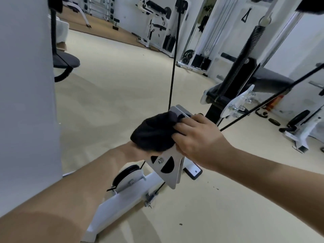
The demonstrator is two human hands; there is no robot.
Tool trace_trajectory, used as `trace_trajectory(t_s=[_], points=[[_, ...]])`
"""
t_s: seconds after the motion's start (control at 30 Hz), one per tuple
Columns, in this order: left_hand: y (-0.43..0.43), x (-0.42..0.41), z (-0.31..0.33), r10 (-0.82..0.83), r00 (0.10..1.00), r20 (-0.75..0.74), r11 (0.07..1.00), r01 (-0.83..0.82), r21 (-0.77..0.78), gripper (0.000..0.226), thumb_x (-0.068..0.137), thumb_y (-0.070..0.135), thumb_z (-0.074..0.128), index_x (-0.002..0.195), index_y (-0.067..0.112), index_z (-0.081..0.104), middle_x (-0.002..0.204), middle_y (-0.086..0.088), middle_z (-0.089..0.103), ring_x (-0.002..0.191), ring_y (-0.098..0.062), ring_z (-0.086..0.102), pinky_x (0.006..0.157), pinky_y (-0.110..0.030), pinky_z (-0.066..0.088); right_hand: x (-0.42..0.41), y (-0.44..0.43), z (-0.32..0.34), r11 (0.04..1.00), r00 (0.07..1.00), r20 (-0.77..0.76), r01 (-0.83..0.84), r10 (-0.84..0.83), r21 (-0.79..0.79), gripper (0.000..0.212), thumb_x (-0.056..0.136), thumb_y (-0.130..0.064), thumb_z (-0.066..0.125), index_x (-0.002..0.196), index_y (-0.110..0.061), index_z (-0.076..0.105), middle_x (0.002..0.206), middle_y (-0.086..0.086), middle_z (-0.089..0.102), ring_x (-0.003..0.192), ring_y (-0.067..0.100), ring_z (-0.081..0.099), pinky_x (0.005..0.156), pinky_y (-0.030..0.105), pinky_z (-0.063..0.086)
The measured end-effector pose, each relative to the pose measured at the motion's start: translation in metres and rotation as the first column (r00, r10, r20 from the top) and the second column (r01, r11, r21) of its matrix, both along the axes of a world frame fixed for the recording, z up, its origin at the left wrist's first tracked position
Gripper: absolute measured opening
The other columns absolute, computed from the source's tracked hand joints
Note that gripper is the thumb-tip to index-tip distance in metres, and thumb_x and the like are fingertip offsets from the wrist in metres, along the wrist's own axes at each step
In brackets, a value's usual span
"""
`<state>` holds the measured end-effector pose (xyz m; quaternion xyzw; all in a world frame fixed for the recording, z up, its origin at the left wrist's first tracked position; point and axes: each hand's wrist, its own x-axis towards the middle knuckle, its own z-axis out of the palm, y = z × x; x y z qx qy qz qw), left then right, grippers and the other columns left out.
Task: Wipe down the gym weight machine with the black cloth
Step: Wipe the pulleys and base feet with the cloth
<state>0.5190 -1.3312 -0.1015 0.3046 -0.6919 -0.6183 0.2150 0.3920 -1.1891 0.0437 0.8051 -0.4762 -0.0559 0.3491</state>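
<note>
**Black cloth [154,132] on the pulley bracket [171,170]**

It lies bunched on top of the grey bracket of the weight machine [122,199] and covers the left hand [140,152] — that grip I cannot tell. The right hand [196,137] clasps the bracket's edge with curled fingers, touching the cloth.

You work with one view: the wide-angle camera worn on your head. It faces forward and tilts downward, so the beige floor [108,95] fills the centre of the frame and straight lines bow toward the edges. Your left forearm [70,186] enters from the lower left corner; your right forearm [271,172] enters from the right edge. They meet just below centre at the pulley bracket [174,155], close to the lens. A white panel [26,85] stands very near along the left edge. Distant gym equipment [157,23] occupies the upper edge.
</note>
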Motion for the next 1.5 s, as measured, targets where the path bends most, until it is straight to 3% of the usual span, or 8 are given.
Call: trace_trajectory(t_s=[0.1,0.23,0.33,0.7,0.87,1.0,1.3,1.5], points=[[0.01,0.006,0.009,-0.071,0.983,0.17,0.988,0.093,-0.121,0.029,0.084,0.014,0.07,0.107,0.029,0.058,0.097,0.015,0.06,0.091,-0.004,0.055,0.078,-0.019,0.044,0.014,0.003,0.033,0.99,0.979,0.171,0.123,-0.11,-0.067,0.024,0.091,-0.03,0.049,0.076,-0.013,0.058,0.071,0.002,0.057,0.068,0.024,0.054,0.048,0.034,0.047],[0.015,0.011,0.012,-0.062,0.987,0.149,0.987,0.082,-0.135,0.048,0.085,0.017,0.067,0.1,0.059,0.048,0.103,0.029,0.058,0.098,0.001,0.056,0.085,-0.02,0.044,0.037,-0.026,0.042,0.952,0.88,0.379,0.307,-0.286,0.004,0.044,0.09,-0.016,0.045,0.131,-0.031,0.042,0.126,0.005,0.047,0.104,0.026,0.049,0.068,0.037,0.044],[0.021,0.008,0.018,-0.033,0.985,0.168,0.976,0.067,-0.205,0.047,0.082,0.018,0.069,0.094,0.059,0.049,0.104,0.018,0.064,0.103,-0.01,0.06,0.093,-0.031,0.048,0.036,-0.026,0.006,0.943,0.929,0.171,0.313,-0.329,0.113,0.037,0.089,-0.028,0.052,0.125,-0.03,0.057,0.148,0.003,0.039,0.136,0.03,0.032,0.089,0.047,0.041],[0.027,0.014,0.017,-0.104,0.979,0.176,0.976,0.135,-0.17,0.072,0.069,0.053,0.077,0.133,0.047,0.044,0.12,0.025,0.061,0.115,-0.006,0.057,0.103,-0.035,0.045,0.039,-0.031,0.051,0.927,0.716,0.612,0.365,-0.336,0.082,0.017,0.091,-0.02,0.044,0.101,-0.013,0.058,0.091,0.003,0.056,0.083,0.028,0.056,0.067,0.035,0.044],[0.037,0.007,0.043,-0.066,0.995,-0.077,0.994,0.059,-0.09,0.065,0.065,0.03,0.085,0.119,0.03,0.049,0.112,0.015,0.061,0.102,-0.001,0.058,0.084,-0.012,0.048,0.043,-0.03,0.027,0.849,0.708,0.472,0.474,-0.525,0.233,0.021,0.103,-0.025,0.036,0.088,-0.011,0.043,0.069,0.001,0.035,0.071,0.031,0.049,0.059,0.037,0.042],[0.045,0.009,0.104,0.15,0.849,-0.506,0.988,-0.114,0.102,0.028,0.098,0.012,0.046,0.126,0.01,0.05,0.098,0.0,0.065,0.082,-0.006,0.063,0.067,-0.009,0.049,0.035,-0.027,0.045,0.826,0.7,0.442,0.504,-0.561,0.251,0.024,0.101,-0.016,0.038,0.078,-0.011,0.04,0.067,0.0,0.028,0.073,0.028,0.04,0.055,0.033,0.028],[0.045,0.01,0.123,0.16,0.887,-0.433,0.985,-0.17,0.017,0.018,0.1,0.028,0.05,0.105,0.019,0.066,0.094,0.008,0.071,0.085,-0.001,0.066,0.073,-0.013,0.051,0.031,0.029,0.027,0.924,0.915,0.178,0.378,-0.363,-0.062,0.028,0.075,0.009,0.029,0.066,-0.011,0.047,0.054,0.0,0.024,0.044,0.015,0.011,0.044,0.022,0.01],[0.043,0.002,0.128,0.22,0.904,-0.367,0.975,-0.192,0.112,0.023,0.098,0.035,0.053,0.096,0.013,0.06,0.082,0.002,0.064,0.071,-0.006,0.063,0.074,-0.025,0.052,0.022,0.054,0.024,0.988,0.987,0.051,0.152,-0.151,-0.033,0.046,0.082,0.005,0.02,0.087,-0.004,0.064,0.073,0.009,0.06,0.059,0.026,0.052,0.049,0.028,0.039]])
